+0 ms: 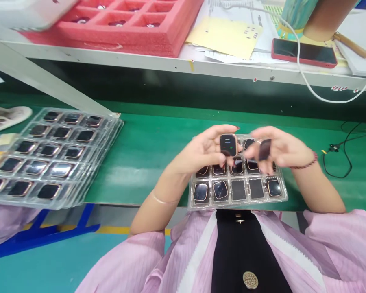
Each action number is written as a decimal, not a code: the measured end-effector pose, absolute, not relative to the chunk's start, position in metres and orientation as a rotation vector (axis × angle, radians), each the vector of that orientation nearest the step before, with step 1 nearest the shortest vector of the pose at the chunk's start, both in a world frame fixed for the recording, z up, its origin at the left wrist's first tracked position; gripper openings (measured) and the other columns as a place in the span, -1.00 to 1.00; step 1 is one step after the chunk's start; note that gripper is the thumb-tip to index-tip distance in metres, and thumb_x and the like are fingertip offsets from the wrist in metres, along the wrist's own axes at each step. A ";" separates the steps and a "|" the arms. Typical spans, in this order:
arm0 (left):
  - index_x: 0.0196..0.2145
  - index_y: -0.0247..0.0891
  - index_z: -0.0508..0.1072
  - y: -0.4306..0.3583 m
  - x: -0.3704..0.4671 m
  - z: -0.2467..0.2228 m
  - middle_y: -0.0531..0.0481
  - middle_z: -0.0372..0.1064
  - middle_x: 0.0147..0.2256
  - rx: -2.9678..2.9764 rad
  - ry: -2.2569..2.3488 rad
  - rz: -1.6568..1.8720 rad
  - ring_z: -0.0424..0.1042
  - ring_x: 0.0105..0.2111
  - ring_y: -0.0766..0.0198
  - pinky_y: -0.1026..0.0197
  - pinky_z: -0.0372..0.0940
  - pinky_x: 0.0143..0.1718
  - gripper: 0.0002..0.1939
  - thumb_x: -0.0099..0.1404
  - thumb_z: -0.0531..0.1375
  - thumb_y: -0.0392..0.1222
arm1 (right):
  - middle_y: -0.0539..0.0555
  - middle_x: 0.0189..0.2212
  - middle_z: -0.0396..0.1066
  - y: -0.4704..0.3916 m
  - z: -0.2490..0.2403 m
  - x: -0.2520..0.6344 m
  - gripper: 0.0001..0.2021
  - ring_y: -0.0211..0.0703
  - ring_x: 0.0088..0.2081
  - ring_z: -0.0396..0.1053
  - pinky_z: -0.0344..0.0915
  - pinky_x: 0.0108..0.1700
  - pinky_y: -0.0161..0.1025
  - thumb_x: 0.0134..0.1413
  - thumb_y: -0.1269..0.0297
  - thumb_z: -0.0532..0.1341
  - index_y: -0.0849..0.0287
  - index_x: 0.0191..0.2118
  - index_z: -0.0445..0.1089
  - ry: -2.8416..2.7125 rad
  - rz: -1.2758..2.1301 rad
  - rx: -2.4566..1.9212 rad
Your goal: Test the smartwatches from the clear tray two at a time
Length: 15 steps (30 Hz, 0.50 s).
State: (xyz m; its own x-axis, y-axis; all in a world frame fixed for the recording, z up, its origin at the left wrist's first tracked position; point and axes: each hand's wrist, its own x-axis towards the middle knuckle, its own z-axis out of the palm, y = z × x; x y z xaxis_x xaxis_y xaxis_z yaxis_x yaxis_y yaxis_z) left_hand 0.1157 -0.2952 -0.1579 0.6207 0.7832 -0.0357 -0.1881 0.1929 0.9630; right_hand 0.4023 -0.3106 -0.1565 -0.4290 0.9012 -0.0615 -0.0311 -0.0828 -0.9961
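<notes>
My left hand [201,152] grips a square smartwatch case [228,145] by its edges, between thumb and fingers. Its dark screen is lit with small coloured marks and faces me. Across from it, my right hand [288,151] has its fingers curled around a second dark square watch case [264,149], blurred by motion. Both hands are above a clear plastic tray [238,190] with square pockets. Most visible pockets hold gold-rimmed watch cases, such as the watch case [200,192] at front left. Two front-row pockets show no watch. My hands hide part of the back rows.
To the left stands a stack of clear trays [79,179] filled with watch cases. Above the green bench [146,162], a shelf carries a red foam tray [171,36], papers and a phone [305,53]. A white cable [299,53] hangs over its edge; a black cable [350,162] lies right.
</notes>
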 end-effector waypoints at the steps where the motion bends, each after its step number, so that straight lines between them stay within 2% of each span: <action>1: 0.10 -0.18 0.43 -0.284 0.127 -0.170 -0.05 0.52 -0.22 1.207 0.602 0.737 0.58 -0.39 0.23 0.25 0.46 -0.45 -0.31 0.03 0.53 -0.09 | 0.15 -0.07 0.60 -0.305 -0.164 0.398 -0.24 -0.15 -0.29 0.59 0.54 -0.35 -0.30 -0.15 0.05 0.59 0.13 0.17 0.37 -1.453 1.635 -0.955; 3: 0.10 -0.22 0.40 -0.267 0.143 -0.193 -0.04 0.51 -0.20 1.236 0.665 0.750 0.58 -0.36 0.29 0.33 0.43 -0.42 -0.39 0.13 0.47 -0.14 | 0.16 -0.04 0.59 -0.291 -0.181 0.390 -0.31 -0.19 -0.31 0.59 0.55 -0.38 -0.31 0.00 0.07 0.52 0.12 0.20 0.34 -1.433 1.674 -0.910; 5: 0.07 -0.26 0.41 -0.259 0.149 -0.210 -0.03 0.51 -0.25 1.271 0.741 0.742 0.57 -0.37 0.31 0.35 0.38 -0.44 -0.51 0.23 0.39 -0.12 | 0.15 -0.06 0.59 -0.280 -0.197 0.384 -0.47 -0.24 -0.34 0.58 0.55 -0.39 -0.34 0.15 0.09 0.43 0.14 0.17 0.36 -1.404 1.650 -0.922; 9: -0.06 -0.29 0.47 -0.257 0.147 -0.223 -0.04 0.53 -0.26 1.321 0.811 0.689 0.53 -0.47 0.37 0.35 0.32 -0.47 -0.71 0.33 0.29 -0.10 | 0.08 -0.23 0.61 -0.269 -0.218 0.380 -0.70 -0.33 -0.49 0.50 0.52 -0.42 -0.36 0.23 0.12 0.34 0.18 -0.02 0.45 -1.428 1.556 -1.045; 11: -0.06 -0.29 0.47 -0.258 0.146 -0.224 -0.03 0.53 -0.25 1.330 0.815 0.703 0.51 -0.48 0.38 0.34 0.32 -0.47 -0.72 0.33 0.29 -0.11 | 0.08 -0.25 0.61 -0.269 -0.222 0.381 -0.73 -0.34 -0.51 0.48 0.51 -0.42 -0.35 0.25 0.15 0.32 0.18 -0.03 0.44 -1.459 1.540 -1.062; 15: 0.01 -0.29 0.42 -0.259 0.146 -0.223 0.00 0.51 -0.25 1.334 0.815 0.735 0.52 -0.42 0.36 0.31 0.36 -0.40 -0.65 0.29 0.29 -0.18 | 0.12 -0.08 0.60 -0.272 -0.227 0.383 -0.67 -0.26 -0.36 0.56 0.54 -0.35 -0.31 0.22 0.27 0.30 0.13 0.08 0.38 -1.518 1.484 -1.012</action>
